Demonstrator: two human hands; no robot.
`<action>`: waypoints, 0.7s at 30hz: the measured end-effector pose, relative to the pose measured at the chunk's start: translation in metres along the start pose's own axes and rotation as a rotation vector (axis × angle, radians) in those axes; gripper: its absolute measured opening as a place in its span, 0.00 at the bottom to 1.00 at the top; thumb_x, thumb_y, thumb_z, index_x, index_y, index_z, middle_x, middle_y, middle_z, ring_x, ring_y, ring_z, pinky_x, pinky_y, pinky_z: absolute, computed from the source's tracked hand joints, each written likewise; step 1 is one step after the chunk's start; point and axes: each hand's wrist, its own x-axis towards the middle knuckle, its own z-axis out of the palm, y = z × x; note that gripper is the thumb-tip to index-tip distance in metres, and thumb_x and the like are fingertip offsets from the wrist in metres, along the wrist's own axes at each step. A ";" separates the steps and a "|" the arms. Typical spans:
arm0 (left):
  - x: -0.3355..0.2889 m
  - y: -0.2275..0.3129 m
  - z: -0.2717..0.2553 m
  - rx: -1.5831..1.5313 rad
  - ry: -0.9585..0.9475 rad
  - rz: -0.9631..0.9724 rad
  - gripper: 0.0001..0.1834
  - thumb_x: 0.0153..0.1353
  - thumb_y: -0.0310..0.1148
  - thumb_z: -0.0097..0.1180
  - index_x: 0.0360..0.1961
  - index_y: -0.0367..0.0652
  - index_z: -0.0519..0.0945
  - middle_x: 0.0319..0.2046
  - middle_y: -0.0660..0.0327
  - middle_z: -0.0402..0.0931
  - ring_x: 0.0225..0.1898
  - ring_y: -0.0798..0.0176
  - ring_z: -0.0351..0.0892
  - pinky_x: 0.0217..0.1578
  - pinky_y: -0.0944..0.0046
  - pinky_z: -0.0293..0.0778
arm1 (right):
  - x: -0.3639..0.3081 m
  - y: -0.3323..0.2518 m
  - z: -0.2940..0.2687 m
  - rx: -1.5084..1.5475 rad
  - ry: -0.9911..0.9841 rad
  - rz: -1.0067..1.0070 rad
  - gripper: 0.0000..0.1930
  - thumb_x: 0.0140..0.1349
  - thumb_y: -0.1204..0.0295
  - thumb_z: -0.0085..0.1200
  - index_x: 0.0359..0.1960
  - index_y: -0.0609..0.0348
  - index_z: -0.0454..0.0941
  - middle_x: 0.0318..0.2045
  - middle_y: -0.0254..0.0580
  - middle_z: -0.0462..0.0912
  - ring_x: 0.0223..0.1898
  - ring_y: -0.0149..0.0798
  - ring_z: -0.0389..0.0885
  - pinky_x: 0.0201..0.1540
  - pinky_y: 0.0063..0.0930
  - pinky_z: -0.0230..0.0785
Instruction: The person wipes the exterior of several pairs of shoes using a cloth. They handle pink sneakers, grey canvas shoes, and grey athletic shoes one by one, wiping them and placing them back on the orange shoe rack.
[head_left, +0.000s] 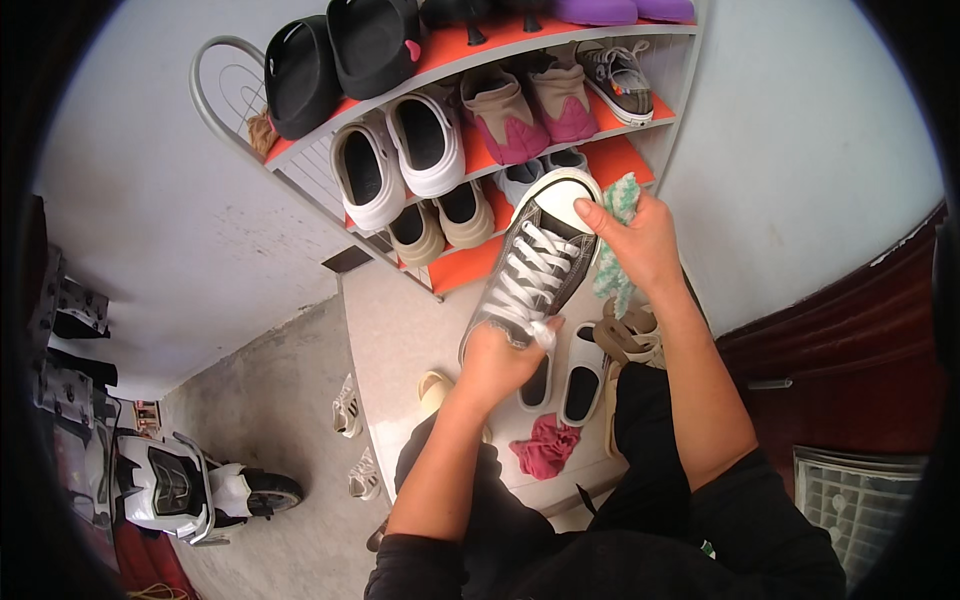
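Note:
A grey canvas sneaker (535, 262) with white laces and a white toe cap is held up in front of a shoe rack. My left hand (497, 362) is tucked into its opening and grips it from the heel end. My right hand (638, 242) holds a green and white cloth (613, 245) against the sneaker's toe cap and side.
An orange-shelved metal shoe rack (470, 70) carries clogs, slippers and sneakers. On the floor below lie white slip-ons (566, 375), tan sandals (628, 338), a red rag (546, 446) and small sneakers (347, 405). A scooter (190, 490) stands at lower left, a dark door (840, 350) at right.

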 end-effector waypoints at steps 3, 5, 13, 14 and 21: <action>0.003 -0.003 -0.001 -0.420 0.077 -0.233 0.16 0.57 0.33 0.59 0.43 0.35 0.76 0.38 0.61 0.78 0.39 0.68 0.75 0.41 0.67 0.70 | 0.002 0.005 0.002 0.067 0.055 -0.051 0.21 0.54 0.59 0.61 0.38 0.65 0.74 0.28 0.42 0.80 0.31 0.32 0.78 0.36 0.28 0.69; 0.004 -0.004 -0.005 -0.753 0.140 -0.418 0.20 0.60 0.32 0.56 0.51 0.35 0.72 0.43 0.63 0.76 0.43 0.67 0.73 0.47 0.68 0.67 | 0.000 -0.003 0.001 0.166 0.053 -0.051 0.19 0.54 0.62 0.61 0.39 0.66 0.73 0.30 0.44 0.79 0.32 0.33 0.78 0.38 0.28 0.69; 0.014 -0.008 -0.014 -1.378 0.370 -0.794 0.13 0.63 0.40 0.51 0.44 0.43 0.75 0.35 0.64 0.78 0.33 0.68 0.78 0.34 0.69 0.72 | -0.026 -0.007 0.037 -0.012 -0.184 -0.287 0.13 0.50 0.75 0.60 0.37 0.63 0.73 0.33 0.45 0.75 0.36 0.45 0.76 0.40 0.30 0.68; 0.013 -0.022 -0.015 -1.402 0.367 -0.791 0.14 0.63 0.41 0.50 0.44 0.43 0.75 0.35 0.63 0.78 0.33 0.67 0.77 0.33 0.68 0.72 | -0.031 -0.011 0.042 0.026 -0.238 -0.276 0.13 0.47 0.76 0.61 0.35 0.61 0.74 0.32 0.44 0.74 0.36 0.47 0.75 0.39 0.31 0.67; 0.018 -0.027 -0.024 -1.417 0.581 -0.720 0.14 0.64 0.40 0.47 0.44 0.43 0.74 0.34 0.62 0.76 0.33 0.62 0.74 0.34 0.62 0.70 | -0.051 -0.016 0.052 -0.014 -0.661 -0.200 0.12 0.46 0.73 0.62 0.34 0.58 0.77 0.31 0.43 0.76 0.35 0.47 0.76 0.37 0.34 0.67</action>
